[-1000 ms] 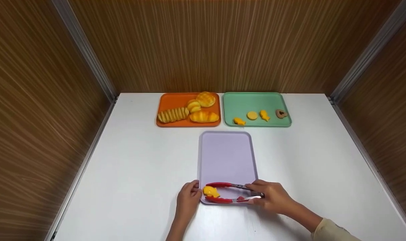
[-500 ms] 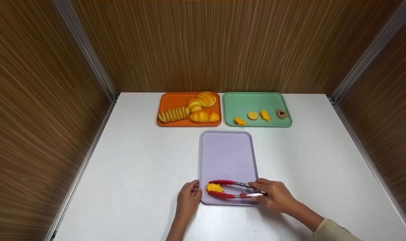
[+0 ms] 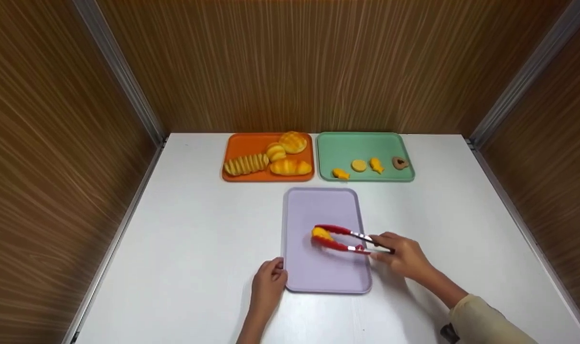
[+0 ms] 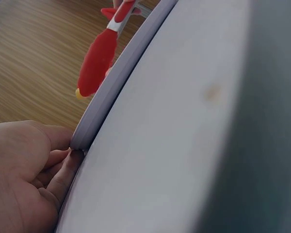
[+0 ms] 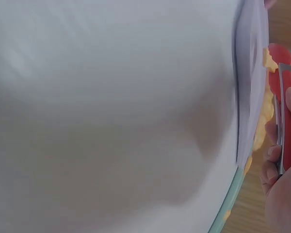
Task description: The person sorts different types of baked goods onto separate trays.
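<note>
My right hand [image 3: 404, 255] grips red-tipped metal tongs [image 3: 337, 245] by their handles, above the lilac tray [image 3: 323, 205]. Between the tips of the tongs sits a yellow fish-shaped cracker [image 3: 321, 233], partly hidden by the lower tip. A shadow beneath suggests it is lifted off the tray. At the tray's near left edge, my left hand [image 3: 267, 285] holds the rim. The left wrist view shows its fingers pinching the tray rim [image 4: 106, 92], with the tongs [image 4: 97, 63] beyond. In the right wrist view, fingers wrap the tongs [image 5: 290, 126] at the frame's edge.
Behind the lilac tray, an orange tray [image 3: 256, 139] carries several bread pieces. Beside it, a green tray [image 3: 357, 145] bears two fish-shaped crackers [image 3: 376, 166], a round yellow cracker [image 3: 359, 166] and a brown ring-like piece [image 3: 400, 163]. Wood-grain panels enclose the white table [image 3: 199, 239].
The tongs and the fish-shaped cracker have moved from the near left corner of the lilac tray up and right toward its middle. My left hand has stayed at the rim.
</note>
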Motion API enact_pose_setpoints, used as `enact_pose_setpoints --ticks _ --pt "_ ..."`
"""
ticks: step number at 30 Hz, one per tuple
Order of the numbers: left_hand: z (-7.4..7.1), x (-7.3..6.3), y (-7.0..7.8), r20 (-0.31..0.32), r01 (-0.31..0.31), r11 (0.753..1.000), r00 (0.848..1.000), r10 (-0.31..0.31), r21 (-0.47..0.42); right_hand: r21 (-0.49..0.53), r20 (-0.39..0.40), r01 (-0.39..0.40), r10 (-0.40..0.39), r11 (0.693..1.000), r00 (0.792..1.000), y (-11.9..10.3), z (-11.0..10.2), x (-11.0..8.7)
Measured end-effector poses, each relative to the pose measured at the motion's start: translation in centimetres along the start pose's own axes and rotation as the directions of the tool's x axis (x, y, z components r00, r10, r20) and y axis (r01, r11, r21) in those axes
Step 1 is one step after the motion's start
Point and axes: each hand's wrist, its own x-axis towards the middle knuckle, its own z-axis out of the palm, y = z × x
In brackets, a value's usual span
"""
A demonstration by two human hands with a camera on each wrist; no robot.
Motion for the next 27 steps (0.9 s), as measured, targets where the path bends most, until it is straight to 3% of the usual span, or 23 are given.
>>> enact_pose_setpoints --ticks 6,15,23,27 --pt "0.0 -0.1 0.0 0.015 0.011 1.000 1.000 -0.011 0.006 -0.009 0.005 -0.140 0.140 0.990 0.990 1.6 -0.9 1.8" --pt "-0.1 -0.1 -0.2 -0.005 -0.015 1.000 1.000 0.015 -0.008 -0.030 -0.023 -0.228 0.227 0.973 0.974 3.4 -1.0 4.0" --pt "-0.1 -0.2 -0.3 0.001 -0.026 0.999 1.000 0.026 -0.038 -0.003 0.005 -0.376 0.376 0.927 0.927 4.8 -1.0 6.1" --pt "-0.1 -0.1 -0.2 0.004 0.001 0.999 1.000 -0.001 -0.037 0.027 0.013 -0.428 0.428 0.903 0.904 5.4 -1.0 7.1"
